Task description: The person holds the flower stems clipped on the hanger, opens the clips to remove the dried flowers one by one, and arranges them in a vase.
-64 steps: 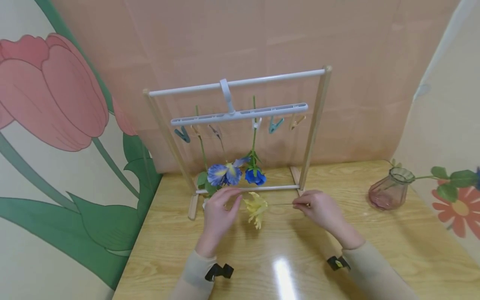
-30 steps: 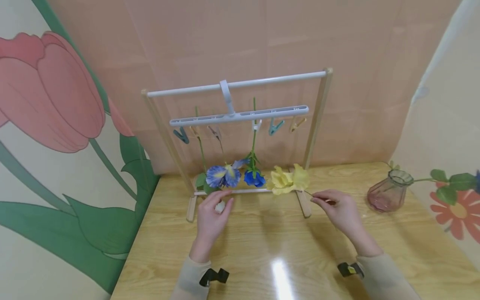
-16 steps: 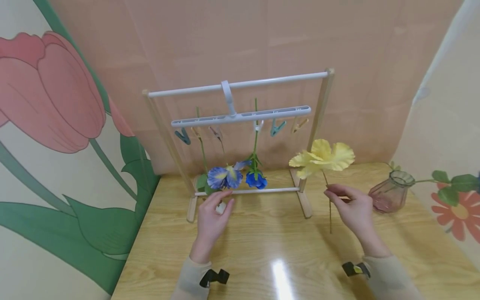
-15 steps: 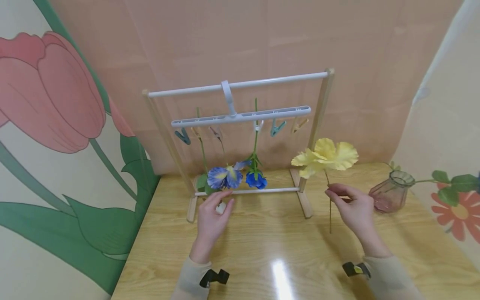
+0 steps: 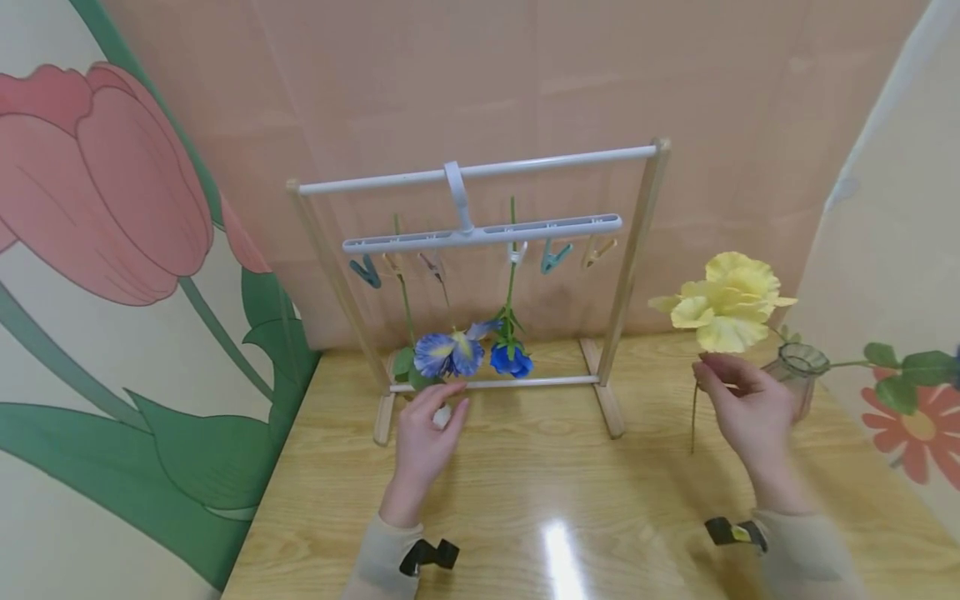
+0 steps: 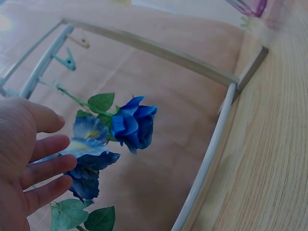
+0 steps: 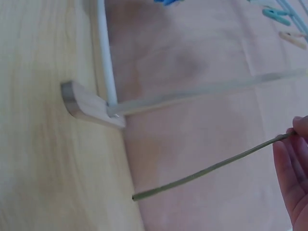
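Between thumb and fingers my right hand (image 5: 750, 408) pinches the thin stem of a yellow flower (image 5: 727, 304), bloom up, stem end pointing down. In the right wrist view the green stem (image 7: 207, 171) runs from the fingertips, its end free. My left hand (image 5: 426, 437) has relaxed, parted fingers and holds nothing; it is just in front of the hanging flowers. A blue-purple iris (image 5: 450, 354) and a blue rose (image 5: 512, 361) hang upside down from clothespins on a white hanger (image 5: 480, 236). Green leaves of another hanging stem (image 5: 406, 308) show at the left.
The hanger hooks onto a rack with wooden posts (image 5: 637, 258) and a white top bar (image 5: 555, 160). Two teal clothespins (image 5: 555, 256) and a beige one (image 5: 598, 252) hold nothing. A pinkish glass vase (image 5: 804, 362) with a leafy stem stands right, partly behind my right hand.
My right hand has carried the yellow flower from the front of the rack rightward toward the vase, turning its bloom upward. The left hand drew slightly left, then stayed still.
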The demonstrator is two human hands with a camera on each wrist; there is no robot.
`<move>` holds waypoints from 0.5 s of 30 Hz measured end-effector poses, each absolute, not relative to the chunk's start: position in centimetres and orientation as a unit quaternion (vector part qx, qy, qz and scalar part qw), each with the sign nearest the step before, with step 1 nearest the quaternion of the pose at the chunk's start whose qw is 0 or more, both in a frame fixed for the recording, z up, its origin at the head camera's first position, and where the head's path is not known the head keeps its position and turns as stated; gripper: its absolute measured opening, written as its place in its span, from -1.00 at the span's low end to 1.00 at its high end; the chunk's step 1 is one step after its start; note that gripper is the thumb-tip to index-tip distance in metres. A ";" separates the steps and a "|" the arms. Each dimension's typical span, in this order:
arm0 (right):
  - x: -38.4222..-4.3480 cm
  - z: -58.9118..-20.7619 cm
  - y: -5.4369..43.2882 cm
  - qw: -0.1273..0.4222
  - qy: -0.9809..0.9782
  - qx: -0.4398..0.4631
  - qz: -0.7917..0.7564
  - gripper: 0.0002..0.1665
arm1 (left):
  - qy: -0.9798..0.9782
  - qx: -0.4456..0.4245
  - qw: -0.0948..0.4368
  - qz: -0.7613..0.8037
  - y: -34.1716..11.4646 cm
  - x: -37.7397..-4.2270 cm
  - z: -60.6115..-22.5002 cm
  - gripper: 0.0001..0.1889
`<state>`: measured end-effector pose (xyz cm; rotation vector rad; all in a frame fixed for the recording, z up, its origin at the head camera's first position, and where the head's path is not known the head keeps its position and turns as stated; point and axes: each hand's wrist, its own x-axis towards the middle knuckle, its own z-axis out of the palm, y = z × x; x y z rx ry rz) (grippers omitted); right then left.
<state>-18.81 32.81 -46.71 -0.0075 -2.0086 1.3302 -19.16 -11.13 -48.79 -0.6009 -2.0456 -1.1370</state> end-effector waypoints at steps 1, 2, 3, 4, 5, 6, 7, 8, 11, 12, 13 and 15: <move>-18.8 -46.4 33.1 0.360 -0.778 -0.004 0.515 -0.78 | -0.791 -0.234 0.354 -0.441 -11.1 -19.1 -48.8 -0.74; -18.8 -46.1 33.5 0.360 -0.777 -0.008 0.517 -0.76 | -0.789 -0.236 0.354 -0.443 -11.1 -19.1 -48.8 -0.73; -18.7 -45.8 33.9 0.356 -0.776 -0.015 0.519 -0.75 | -0.788 -0.237 0.354 -0.444 -11.1 -19.1 -48.7 -0.73; -18.8 -45.5 34.3 0.350 -0.770 -0.023 0.532 -0.74 | -0.788 -0.239 0.353 -0.445 -11.0 -19.1 -48.7 -0.73; -18.8 -45.2 34.7 0.339 -0.759 -0.030 0.555 -0.73 | -0.786 -0.241 0.353 -0.446 -11.0 -19.1 -48.7 -0.73; -18.7 -44.9 35.1 0.329 -0.747 -0.035 0.577 -0.71 | -0.785 -0.243 0.352 -0.448 -11.0 -19.1 -48.7 -0.73; -18.8 -44.6 35.4 0.328 -0.740 -0.039 0.586 -0.70 | -0.784 -0.245 0.352 -0.448 -11.0 -19.1 -48.7 -0.73; -18.8 -44.3 35.8 0.333 -0.739 -0.044 0.584 -0.69 | -0.783 -0.247 0.352 -0.449 -10.9 -19.2 -48.7 -0.73; -19.0 -43.3 36.5 0.357 -0.759 -0.060 0.541 -0.69 | -0.784 -0.252 0.351 -0.445 -10.9 -19.2 -48.8 -0.74; -19.0 -43.0 36.7 0.367 -0.774 -0.070 0.511 -0.68 | -0.785 -0.253 0.350 -0.444 -10.9 -19.2 -48.8 -0.74; -19.1 -42.7 36.9 0.377 -0.787 -0.083 0.482 -0.67 | -0.786 -0.255 0.350 -0.442 -10.9 -19.2 -48.9 -0.75; -19.2 -42.0 37.5 0.372 -0.799 -0.106 0.461 -0.67 | -0.787 -0.257 0.347 -0.440 -10.8 -19.2 -49.0 -0.76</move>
